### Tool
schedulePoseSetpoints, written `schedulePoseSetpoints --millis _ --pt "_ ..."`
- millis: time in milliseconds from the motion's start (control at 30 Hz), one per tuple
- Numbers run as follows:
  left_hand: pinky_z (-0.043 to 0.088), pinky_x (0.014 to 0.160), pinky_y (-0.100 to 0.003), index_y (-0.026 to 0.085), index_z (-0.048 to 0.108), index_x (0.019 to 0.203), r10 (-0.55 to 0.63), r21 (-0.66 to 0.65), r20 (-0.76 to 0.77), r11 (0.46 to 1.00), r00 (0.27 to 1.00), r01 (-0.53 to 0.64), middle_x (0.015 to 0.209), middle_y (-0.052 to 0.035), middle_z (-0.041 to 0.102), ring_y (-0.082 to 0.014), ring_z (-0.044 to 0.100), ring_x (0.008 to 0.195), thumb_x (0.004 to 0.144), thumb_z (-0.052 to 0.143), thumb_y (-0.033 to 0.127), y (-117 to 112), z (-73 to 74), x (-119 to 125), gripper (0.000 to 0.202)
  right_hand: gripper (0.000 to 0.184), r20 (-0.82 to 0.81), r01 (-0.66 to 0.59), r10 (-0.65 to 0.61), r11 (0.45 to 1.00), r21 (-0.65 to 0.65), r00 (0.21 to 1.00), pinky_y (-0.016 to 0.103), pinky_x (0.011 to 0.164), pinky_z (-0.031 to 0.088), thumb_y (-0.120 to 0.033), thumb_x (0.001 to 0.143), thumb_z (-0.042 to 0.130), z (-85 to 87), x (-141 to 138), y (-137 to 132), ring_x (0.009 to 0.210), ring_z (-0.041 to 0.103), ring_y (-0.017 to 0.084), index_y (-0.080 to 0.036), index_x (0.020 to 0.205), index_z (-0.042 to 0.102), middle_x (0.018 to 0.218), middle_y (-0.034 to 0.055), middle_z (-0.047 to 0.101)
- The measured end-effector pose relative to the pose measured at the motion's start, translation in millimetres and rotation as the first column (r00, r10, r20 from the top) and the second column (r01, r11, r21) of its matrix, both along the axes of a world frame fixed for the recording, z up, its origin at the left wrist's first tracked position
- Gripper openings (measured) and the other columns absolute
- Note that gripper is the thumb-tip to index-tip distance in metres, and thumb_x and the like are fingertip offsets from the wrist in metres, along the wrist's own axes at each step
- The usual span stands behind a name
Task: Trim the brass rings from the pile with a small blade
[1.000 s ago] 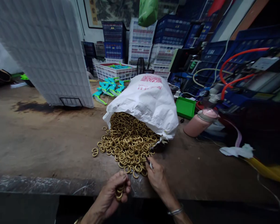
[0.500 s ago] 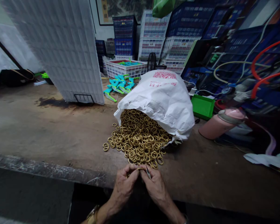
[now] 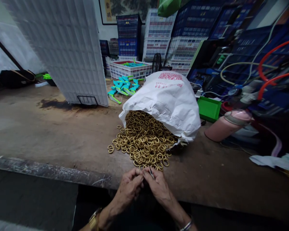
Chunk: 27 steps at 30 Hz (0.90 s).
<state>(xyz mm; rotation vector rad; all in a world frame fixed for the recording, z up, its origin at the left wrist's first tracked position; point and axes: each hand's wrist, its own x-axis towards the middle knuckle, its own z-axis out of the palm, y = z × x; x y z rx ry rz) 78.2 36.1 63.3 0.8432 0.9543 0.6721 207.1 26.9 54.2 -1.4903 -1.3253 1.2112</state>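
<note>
Close together at the table's front edge, my left hand (image 3: 129, 186) and my right hand (image 3: 158, 185) meet at the fingertips. The left fingers are closed in a pinch around a brass-coloured ring, which they now cover. A thin, pointed metal blade (image 3: 151, 173) pokes up between the thumb and fingers of my right hand; the rest of it is hidden. Just beyond lies a heap of brass-coloured rings (image 3: 146, 149), spilling from the mouth of a white woven sack (image 3: 168, 102) on its side.
On the brown table (image 3: 62, 138) stands a tall white ribbed panel (image 3: 69, 54) at left. Teal and green plastic parts (image 3: 124, 86) lie behind the sack. A green tray (image 3: 208, 109) and a pink bottle (image 3: 227, 125) are at right. Stacked crates (image 3: 128, 30) fill the back.
The ring between my fingertips was partly visible before and is now covered. My hands stay together, with the blade still in the right. The view has shifted slightly.
</note>
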Motion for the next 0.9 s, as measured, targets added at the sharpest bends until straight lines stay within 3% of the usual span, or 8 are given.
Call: schedulePoseSetpoints --millis 133,233,333,400,500,733,900 --pt "0.016 0.033 -0.016 0.019 0.046 0.071 0.023 -0.057 0.073 0.998 0.997 -0.019 0.05 0.0089 0.04 -0.0023 0.023 0.035 0.071 0.058 0.038 -2.1 -1.0 -1.9 0.023 0.033 0.0 -0.003 0.003 1.0 -0.028 1.0 0.02 0.052 0.036 -0.042 0.081 0.039 0.8 1.2 1.0 0.054 0.045 0.01 -0.016 0.069 0.056 0.057 -0.0027 0.051" --pt "0.016 0.034 -0.015 0.019 0.045 0.072 0.062 -0.062 0.072 0.996 0.995 -0.058 0.051 0.0085 0.043 -0.0016 0.025 0.034 0.07 0.06 0.039 -2.8 0.9 -2.4 0.025 0.03 0.166 0.051 -0.057 0.998 0.042 0.984 0.021 0.053 0.035 -0.037 0.082 0.038 -1.2 4.2 -0.4 0.054 0.046 0.011 -0.016 0.075 0.058 0.057 -0.0017 0.052" --pt "0.016 0.034 -0.015 0.019 0.045 0.073 0.09 -0.038 0.046 0.995 0.995 -0.088 0.051 0.0086 0.044 -0.0015 0.025 0.034 0.07 0.06 0.041 -2.4 3.1 -2.9 0.027 0.021 0.36 -0.064 0.012 0.989 0.134 0.933 0.022 0.057 0.035 -0.024 0.079 0.039 -2.8 5.0 -5.3 0.059 0.049 0.013 -0.018 0.078 0.059 0.064 0.0007 0.057" --pt "0.017 0.035 -0.016 0.018 0.045 0.072 0.096 -0.012 0.038 0.995 0.995 -0.096 0.05 0.0088 0.043 -0.0016 0.025 0.035 0.069 0.06 0.042 -2.0 3.5 -3.1 0.028 0.023 0.449 -0.165 0.091 0.978 0.129 0.889 0.022 0.059 0.036 -0.013 0.074 0.037 -2.4 3.8 -8.9 0.064 0.052 0.014 -0.019 0.082 0.058 0.069 0.0017 0.059" --pt "0.02 0.037 -0.017 0.018 0.045 0.069 0.112 0.045 0.013 0.993 0.994 -0.112 0.049 0.0084 0.042 -0.0025 0.028 0.037 0.069 0.059 0.041 -1.9 1.8 -3.3 0.027 0.032 0.532 -0.226 0.144 0.97 0.092 0.834 0.021 0.061 0.035 -0.006 0.066 0.035 0.0 0.9 -11.8 0.067 0.054 0.014 -0.02 0.085 0.056 0.073 0.0023 0.061" --pt "0.032 0.051 -0.019 0.017 0.045 0.063 0.137 0.292 -0.075 0.95 0.988 -0.11 0.055 0.0038 0.045 -0.0072 0.039 0.051 0.076 0.051 0.029 -4.9 -1.3 -7.6 0.019 0.033 0.614 -0.236 0.159 0.971 0.046 0.773 0.022 0.064 0.035 -0.006 0.067 0.033 3.8 -1.4 -9.7 0.075 0.058 0.016 -0.019 0.088 0.055 0.08 0.0046 0.064" --pt "0.035 0.055 -0.021 0.017 0.047 0.061 0.102 0.37 -0.095 0.927 0.99 -0.06 0.057 0.0021 0.047 -0.0096 0.041 0.055 0.076 0.052 0.033 -6.2 5.7 -13.1 0.023 0.039 0.632 -0.283 0.205 0.959 0.023 0.747 0.021 0.063 0.033 -0.002 0.06 0.034 4.6 -2.2 -13.0 0.073 0.057 0.015 -0.02 0.088 0.054 0.077 0.0028 0.063"
